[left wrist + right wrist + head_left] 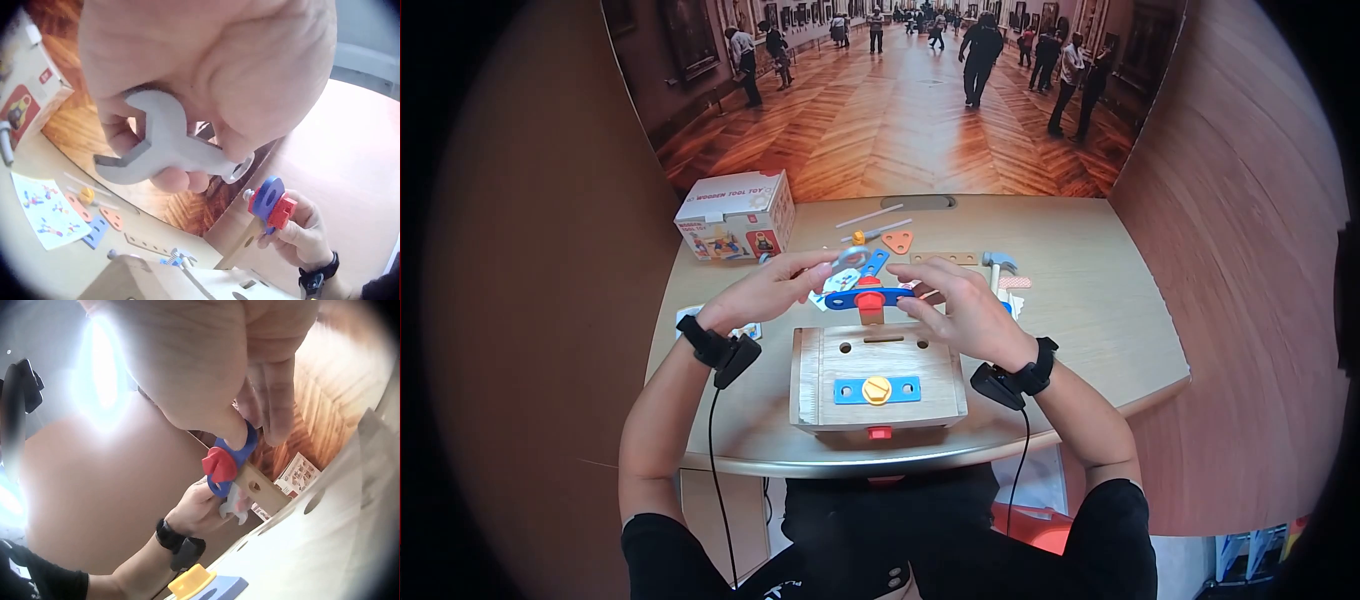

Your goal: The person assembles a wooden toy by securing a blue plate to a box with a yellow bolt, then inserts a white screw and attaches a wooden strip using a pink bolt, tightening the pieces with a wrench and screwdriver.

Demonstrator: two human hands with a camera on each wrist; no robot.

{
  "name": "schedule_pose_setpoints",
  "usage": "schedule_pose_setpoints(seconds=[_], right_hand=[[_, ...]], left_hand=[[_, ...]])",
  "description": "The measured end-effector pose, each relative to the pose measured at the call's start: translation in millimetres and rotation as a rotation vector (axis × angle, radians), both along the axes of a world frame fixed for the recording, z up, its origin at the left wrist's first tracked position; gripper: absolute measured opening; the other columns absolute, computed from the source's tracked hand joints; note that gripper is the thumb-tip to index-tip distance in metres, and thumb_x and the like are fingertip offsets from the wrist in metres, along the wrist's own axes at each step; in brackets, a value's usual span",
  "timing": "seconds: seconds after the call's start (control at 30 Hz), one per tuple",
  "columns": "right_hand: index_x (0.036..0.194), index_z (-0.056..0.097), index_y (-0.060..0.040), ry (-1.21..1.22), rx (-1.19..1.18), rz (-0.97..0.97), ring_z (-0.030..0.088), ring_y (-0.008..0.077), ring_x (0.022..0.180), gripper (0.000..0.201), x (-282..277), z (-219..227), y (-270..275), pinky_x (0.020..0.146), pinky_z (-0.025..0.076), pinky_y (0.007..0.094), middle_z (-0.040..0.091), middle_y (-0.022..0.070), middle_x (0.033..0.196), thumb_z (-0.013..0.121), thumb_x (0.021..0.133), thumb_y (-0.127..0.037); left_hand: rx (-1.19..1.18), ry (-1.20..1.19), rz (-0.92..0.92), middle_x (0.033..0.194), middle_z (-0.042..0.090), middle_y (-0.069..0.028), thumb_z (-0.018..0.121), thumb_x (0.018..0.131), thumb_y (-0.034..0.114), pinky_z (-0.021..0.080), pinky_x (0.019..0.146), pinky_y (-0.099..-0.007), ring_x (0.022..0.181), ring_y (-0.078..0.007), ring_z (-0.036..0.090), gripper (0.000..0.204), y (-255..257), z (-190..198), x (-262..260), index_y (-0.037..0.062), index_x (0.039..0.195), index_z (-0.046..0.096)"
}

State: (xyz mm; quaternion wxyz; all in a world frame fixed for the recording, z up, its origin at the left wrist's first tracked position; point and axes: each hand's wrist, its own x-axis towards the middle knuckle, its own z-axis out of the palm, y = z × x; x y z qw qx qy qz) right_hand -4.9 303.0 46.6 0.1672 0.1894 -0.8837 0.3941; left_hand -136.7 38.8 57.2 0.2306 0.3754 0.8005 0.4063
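My left hand (pixel 770 287) grips a grey toy wrench (pixel 165 137), its open-ended head showing in the left wrist view. With thumb and fingers, my right hand (pixel 962 305) pinches one end of a dark blue curved strip (pixel 247 444). A red bolt (pixel 869 301) passes through the strip's middle, at the top of a holed wooden post (pixel 265 487). In the left wrist view a light grey threaded end (pixel 248 195) shows on the strip's other side. The post rises behind a wooden box (pixel 815 365), whose top bears a light blue strip (pixel 850 391) under a yellow screw (pixel 877 390).
Behind the box lie an orange triangular piece (pixel 897 242), a blue strip (pixel 875 262), a holed wooden strip (pixel 943 258) and a toy hammer (pixel 1000 262). A printed carton (pixel 735 215) stands at the back left. An instruction sheet (pixel 47 209) lies on the table.
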Motion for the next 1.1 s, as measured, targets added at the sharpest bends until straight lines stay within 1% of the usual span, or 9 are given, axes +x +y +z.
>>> schedule_pose_setpoints(seconds=[0.13, 0.27, 0.33, 0.37, 0.43, 0.63, 0.97, 1.03, 1.1], right_hand=[[0.131, 0.068, -0.0061, -0.031, 0.002, 0.006, 0.074, 0.0248, 0.089, 0.038, 0.5, 0.0, 0.8, 0.082, 0.06, 0.0333, 0.072, 0.0148, 0.104, 0.073, 0.094, -0.008], [0.128, 0.069, -0.008, 0.031, 0.011, 0.028, 0.072, 0.0308, 0.086, 0.036, -3.9, -2.4, -3.5, 0.077, 0.057, 0.0376, 0.073, 0.0173, 0.099, 0.073, 0.092, -0.01], [0.126, 0.07, -0.0079, 0.078, 0.05, 0.034, 0.073, 0.0305, 0.083, 0.034, -4.6, -2.0, -5.0, 0.076, 0.058, 0.0374, 0.074, 0.0174, 0.097, 0.072, 0.093, -0.009], [0.126, 0.07, -0.0079, 0.077, 0.05, 0.037, 0.073, 0.0305, 0.083, 0.034, -5.1, -3.0, -5.6, 0.076, 0.058, 0.0374, 0.074, 0.0174, 0.097, 0.072, 0.093, -0.009], [0.123, 0.07, -0.0066, 0.06, -0.001, 0.022, 0.073, 0.031, 0.082, 0.03, -5.4, -5.3, -5.8, 0.075, 0.058, 0.038, 0.075, 0.0172, 0.097, 0.073, 0.093, -0.01], [0.118, 0.068, -0.0058, -0.027, -0.062, -0.011, 0.074, 0.032, 0.085, 0.026, -3.2, -4.8, -5.9, 0.075, 0.058, 0.0386, 0.075, 0.0154, 0.098, 0.072, 0.093, -0.009], [0.113, 0.075, -0.0055, 0.128, 0.051, 0.065, 0.071, 0.0272, 0.074, 0.023, -9.4, -3.3, -8.7, 0.068, 0.056, 0.0339, 0.074, 0.0142, 0.09, 0.074, 0.09, -0.003], [0.11, 0.076, -0.0054, 0.129, 0.048, 0.048, 0.07, 0.0267, 0.073, 0.022, -8.8, -3.5, -9.7, 0.067, 0.056, 0.0336, 0.074, 0.014, 0.09, 0.076, 0.088, -0.003], [0.11, 0.076, -0.0055, 0.103, 0.06, 0.042, 0.07, 0.0265, 0.073, 0.022, -7.7, -1.0, -9.8, 0.067, 0.056, 0.0338, 0.075, 0.0139, 0.09, 0.076, 0.088, -0.003]], left_hand=[[-0.15, 0.137, 0.011, 0.1, 0.073, -0.0098, 0.051, 0.11, 0.035, 0.051, 0.082, -0.0354, 0.09, -0.0183, 0.065, 0.041, -2.8, 23.1, 6.6, 0.0127, 0.142, 0.062], [-0.254, 0.306, -0.037, 0.093, 0.07, -0.0079, 0.052, 0.11, 0.032, 0.05, 0.075, -0.033, 0.083, -0.0169, 0.062, 0.04, 3.7, 48.2, 9.8, 0.0064, 0.136, 0.066], [-0.352, 0.416, -0.068, 0.088, 0.072, -0.0174, 0.053, 0.108, 0.03, 0.052, 0.076, -0.0387, 0.081, -0.0267, 0.068, 0.037, 9.5, 59.3, 12.9, 0.0049, 0.131, 0.069], [-0.352, 0.415, -0.065, 0.088, 0.072, -0.0174, 0.053, 0.108, 0.03, 0.052, 0.076, -0.0387, 0.081, -0.0267, 0.068, 0.037, 12.1, 63.9, 15.1, 0.0049, 0.131, 0.069], [-0.348, 0.553, -0.131, 0.084, 0.07, -0.0219, 0.054, 0.105, 0.027, 0.053, 0.076, -0.043, 0.08, -0.0353, 0.07, 0.035, 18.0, 69.6, 18.6, 0.0033, 0.124, 0.072], [-0.467, 0.566, -0.224, 0.087, 0.071, -0.0227, 0.054, 0.102, 0.023, 0.054, 0.078, -0.0464, 0.082, -0.0375, 0.07, 0.029, 28.8, 81.5, 27.9, 0.0021, 0.109, 0.074], [-0.503, 0.717, -0.291, 0.087, 0.073, -0.018, 0.062, 0.099, 0.025, 0.055, 0.074, -0.0444, 0.082, -0.0354, 0.071, 0.025, 23.4, 89.5, 21.7, 0.0101, 0.114, 0.076], [-0.488, 0.693, -0.284, 0.086, 0.072, -0.0168, 0.06, 0.1, 0.028, 0.054, 0.075, -0.0479, 0.082, -0.0377, 0.069, 0.026, 25.3, 93.2, 24.3, 0.0077, 0.098, 0.075], [-0.531, 0.69, -0.296, 0.085, 0.072, -0.0166, 0.06, 0.1, 0.028, 0.054, 0.075, -0.0477, 0.082, -0.0375, 0.069, 0.025, 28.7, 94.6, 25.1, 0.008, 0.097, 0.075]])
